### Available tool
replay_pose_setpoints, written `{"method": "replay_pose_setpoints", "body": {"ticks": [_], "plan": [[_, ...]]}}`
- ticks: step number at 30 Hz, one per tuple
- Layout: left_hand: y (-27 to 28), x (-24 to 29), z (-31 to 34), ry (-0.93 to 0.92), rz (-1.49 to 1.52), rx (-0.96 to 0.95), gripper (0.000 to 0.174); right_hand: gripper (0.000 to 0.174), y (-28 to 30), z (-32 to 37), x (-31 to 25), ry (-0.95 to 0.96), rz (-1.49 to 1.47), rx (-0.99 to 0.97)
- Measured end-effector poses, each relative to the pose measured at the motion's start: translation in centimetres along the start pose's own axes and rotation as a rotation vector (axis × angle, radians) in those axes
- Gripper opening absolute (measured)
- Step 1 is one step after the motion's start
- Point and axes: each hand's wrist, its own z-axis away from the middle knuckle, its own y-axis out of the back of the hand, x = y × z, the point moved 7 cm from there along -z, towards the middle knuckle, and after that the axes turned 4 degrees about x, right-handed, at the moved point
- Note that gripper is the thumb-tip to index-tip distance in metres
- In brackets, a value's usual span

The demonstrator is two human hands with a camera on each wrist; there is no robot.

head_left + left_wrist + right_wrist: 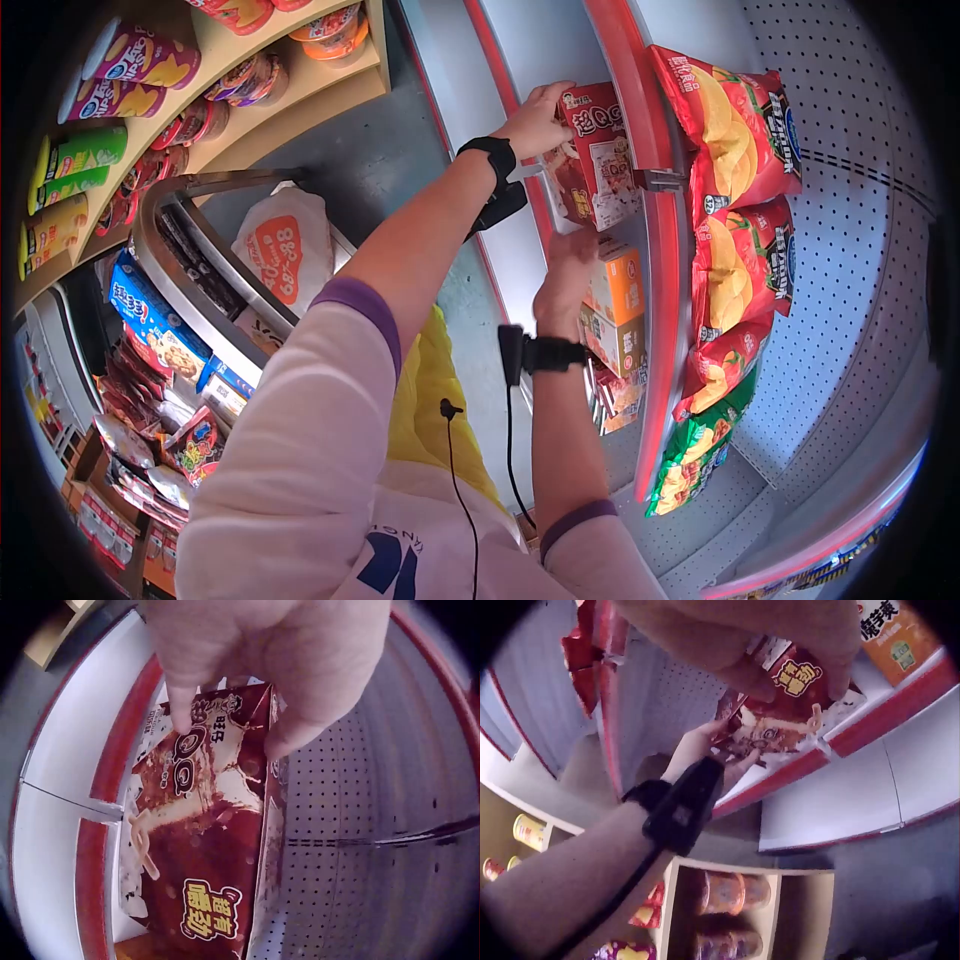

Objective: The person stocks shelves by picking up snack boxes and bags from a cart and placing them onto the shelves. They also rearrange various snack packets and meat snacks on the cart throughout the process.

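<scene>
A dark red QQ candy box (608, 155) with a splash picture sits on the shelf. My left hand (540, 122) grips its far end, thumb and fingers on opposite sides of the box (202, 825) in the left wrist view. At the near end, my right hand (566, 280) holds the same box. The right wrist view shows the right hand (780, 645) from close up, its fingers over the box face (799, 679), with the left hand (694, 750) at the opposite end. Part of the box is hidden behind the right hand.
Orange boxes (618, 280) stand beside the right hand on the same shelf. Red chip bags (725, 140) hang along the outer side of the red shelf edge (660, 400). A metal-rimmed cart (150, 225) holding a white bag (290, 245) stands left. Snack tubs (245, 80) fill wooden shelves.
</scene>
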Motion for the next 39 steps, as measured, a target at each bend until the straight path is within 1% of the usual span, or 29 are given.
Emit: {"method": "replay_pose_setpoints", "body": {"ticks": [1, 3, 5, 6, 7, 9, 10, 11, 12, 13, 15, 16, 18, 19, 21, 22, 23, 25, 26, 27, 28, 29, 30, 32, 33, 35, 36, 38, 39], "plan": [[0.0, 0.0, -0.1, 0.003, -0.011, -0.008, 0.072, 0.060, -0.1, 1.8, -0.3, 0.000, 0.005, 0.000], [0.1, 0.3, -0.1, 0.007, -0.019, -0.008, 0.072, 0.062, -0.7, 5.9, -0.7, -0.068, 0.038, -0.054], [0.0, 0.6, 0.0, 0.021, -0.029, -0.018, 0.071, 0.065, -0.4, 8.9, 0.7, -0.151, 0.111, -0.120], [-0.1, 0.7, 0.1, 0.021, -0.029, -0.014, 0.071, 0.066, 0.2, 9.9, 2.1, -0.113, 0.205, -0.170], [-0.5, 0.8, 0.2, 0.023, -0.004, -0.035, 0.070, 0.066, 1.0, 10.7, 3.4, -0.092, 0.236, -0.186], [-1.3, 0.8, 0.3, 0.017, 0.015, -0.054, 0.070, 0.069, 2.8, 11.9, 6.0, -0.178, 0.285, -0.206], [-1.7, 1.0, 0.4, -0.022, -0.054, -0.034, 0.071, 0.069, 3.3, 12.3, 6.2, -0.174, 0.281, -0.207], [-2.0, 1.0, 0.8, -0.059, -0.121, -0.013, 0.071, 0.069, 3.8, 12.7, 6.4, -0.187, 0.353, -0.231], [-2.3, 0.7, 0.9, -0.036, -0.108, -0.023, 0.072, 0.068, 4.1, 13.0, 6.7, -0.199, 0.423, -0.254], [-2.6, 0.7, 1.3, -0.036, -0.110, -0.024, 0.072, 0.068, 4.5, 13.1, 6.8, -0.199, 0.420, -0.253], [-2.2, 1.0, 2.2, -0.043, -0.040, 0.058, 0.072, 0.065, 5.1, 13.4, 6.9, -0.156, 0.475, -0.260], [-2.4, 0.7, 2.5, -0.044, -0.047, 0.061, 0.072, 0.065, 5.4, 13.4, 7.1, -0.155, 0.470, -0.265], [-0.4, 0.0, 3.7, -0.001, -0.191, 0.364, 0.072, 0.058, 6.0, 13.2, 7.3, -0.070, 0.491, -0.270], [0.2, 0.5, 4.5, -0.004, -0.203, 0.378, 0.072, 0.058, 6.6, 13.0, 8.3, -0.065, 0.483, -0.285], [2.4, 1.2, 7.9, 0.131, -0.161, 0.577, 0.067, 0.054, 7.2, 13.0, 9.7, 0.002, 0.559, -0.415], [2.2, 1.6, 9.4, 0.170, -0.118, 0.523, 0.059, 0.042, 7.0, 13.4, 8.5, -0.092, 0.599, -0.442], [1.6, 1.8, 11.3, 0.208, -0.074, 0.471, 0.052, 0.042, 7.6, 13.4, 8.8, -0.074, 0.591, -0.466], [-1.1, 1.9, 14.9, 0.082, -0.110, 0.291, 0.042, 0.029, 10.0, 13.7, 13.6, -0.032, 0.687, -0.686], [-1.8, 3.8, 17.7, 0.156, -0.063, 0.131, 0.030, 0.023, 12.5, 13.0, 18.4, 0.021, 0.717, -0.790], [-2.9, 4.6, 20.1, 0.110, -0.106, 0.060, 0.025, 0.021, 14.9, 12.3, 22.3, 0.073, 0.746, -0.912], [-3.1, 6.4, 23.2, -0.071, -0.128, 0.085, 0.022, 0.022, 16.2, 11.5, 23.8, 0.082, 0.911, -1.067], [-3.6, 7.0, 25.7, 0.035, -0.117, -0.042, 0.022, 0.024, 16.6, 10.9, 24.9, 0.103, 1.084, -1.222], [-3.1, 8.6, 28.4, 0.059, -0.129, -0.103, 0.023, 0.025, 15.2, 11.4, 22.2, 0.262, 1.110, -1.360], [-2.3, 9.4, 33.3, 0.177, -0.134, -0.135, 0.026, 0.027, 13.7, 10.8, 19.1, 0.174, 1.153, -1.377], [-1.3, 10.0, 35.6, 0.219, -0.156, -0.140, 0.027, 0.028, 13.6, 9.7, 19.4, -0.071, 1.169, -1.239], [1.2, 10.9, 39.8, 0.244, -0.194, -0.042, 0.027, 0.035, 11.5, 10.2, 15.4, -0.378, 0.906, -1.118], [2.5, 11.7, 41.9, 0.249, -0.215, 0.001, 0.028, 0.032, 10.2, 9.0, 16.7, -0.136, 0.880, -1.313], [5.0, 13.5, 45.4, 0.252, -0.244, 0.063, 0.030, 0.027, 7.8, 8.0, 15.8, -0.227, 0.973, -1.313], [6.2, 14.1, 47.3, 0.255, -0.288, 0.141, 0.032, 0.024, 6.0, 8.0, 13.9, -0.042, 0.974, -1.335]]}}
